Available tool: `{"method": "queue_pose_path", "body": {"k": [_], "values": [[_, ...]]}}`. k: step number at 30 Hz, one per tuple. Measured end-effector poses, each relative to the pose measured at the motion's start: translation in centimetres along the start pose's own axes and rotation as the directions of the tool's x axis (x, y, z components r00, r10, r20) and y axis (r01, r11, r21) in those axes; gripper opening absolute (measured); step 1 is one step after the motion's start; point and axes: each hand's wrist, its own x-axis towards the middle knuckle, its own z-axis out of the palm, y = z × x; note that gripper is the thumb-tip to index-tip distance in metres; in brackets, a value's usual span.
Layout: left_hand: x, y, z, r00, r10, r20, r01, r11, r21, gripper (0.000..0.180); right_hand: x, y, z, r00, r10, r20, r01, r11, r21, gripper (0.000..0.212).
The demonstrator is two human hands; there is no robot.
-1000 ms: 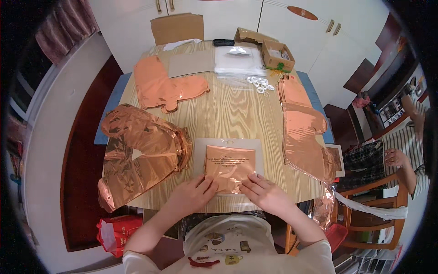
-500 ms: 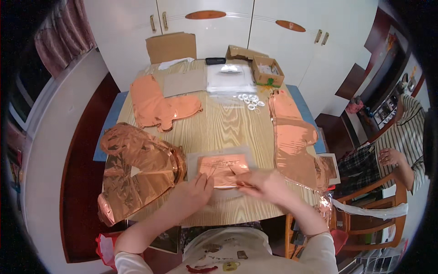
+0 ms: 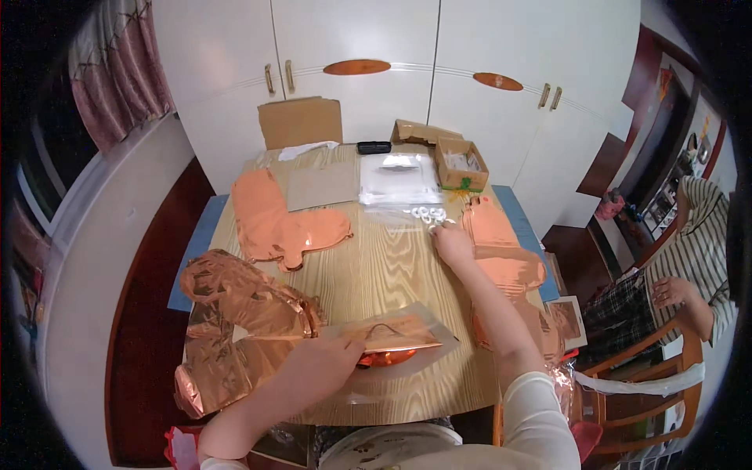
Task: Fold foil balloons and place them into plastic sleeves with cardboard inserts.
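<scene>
My left hand point(image 3: 333, 362) is closed on the near left edge of a folded rose-gold foil packet point(image 3: 403, 337), lifting it at a tilt. Shiny orange foil point(image 3: 389, 358) shows beneath the packet's near edge. Around the packet lies a translucent plastic bag point(image 3: 439, 323). Stretched far forward, my right hand point(image 3: 454, 244) has its fingertips drawn together at the near side of a pile of small white rings point(image 3: 427, 214). Whether a ring sits between those fingers is hidden.
Flat rose-gold foil balloons lie at far left point(image 3: 262, 215), near left point(image 3: 243, 305) and right point(image 3: 501, 270), under my right forearm. Farther back are grey cardboard point(image 3: 321, 186), clear plastic bags point(image 3: 398, 176) and a small box point(image 3: 460, 166). Another person point(image 3: 670, 258) is beyond a chair point(image 3: 666, 388) at right.
My right hand has left the packet and moved forward to the white rings. My left hand keeps hold of the packet, which is now tilted with its near edge raised.
</scene>
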Motion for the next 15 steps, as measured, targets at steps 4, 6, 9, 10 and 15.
{"method": "queue_pose_path", "body": {"k": [4,6,9,10,15], "values": [[-0.1,-0.5,-0.6,0.999,-0.045,0.004,0.045,0.998,-0.046,0.015,-1.7,-1.3,-1.5,0.981,0.043,0.19,-0.041,0.999,-0.013,0.021],[-0.2,-0.4,-0.9,0.999,-0.034,-0.019,0.032,0.997,-0.071,0.015,-3.6,-0.8,-3.8,0.99,-0.066,0.128,0.041,0.982,0.186,0.016],[0.1,-0.5,-0.8,0.999,-0.012,-0.036,0.01,0.998,-0.062,0.014,-6.5,-3.0,-11.6,0.999,-0.021,0.047,-0.014,0.77,0.638,0.006],[0.3,-0.4,-0.5,1.0,-0.005,-0.022,0.004,0.999,-0.045,0.013,-8.1,-4.3,-15.8,0.994,-0.076,0.078,-0.001,0.711,0.703,0.007],[-0.3,-0.1,0.0,0.999,-0.033,-0.027,0.033,0.999,0.011,0.011,-14.3,-11.7,-23.7,0.727,-0.657,-0.196,0.639,0.545,0.543,0.014]]}}
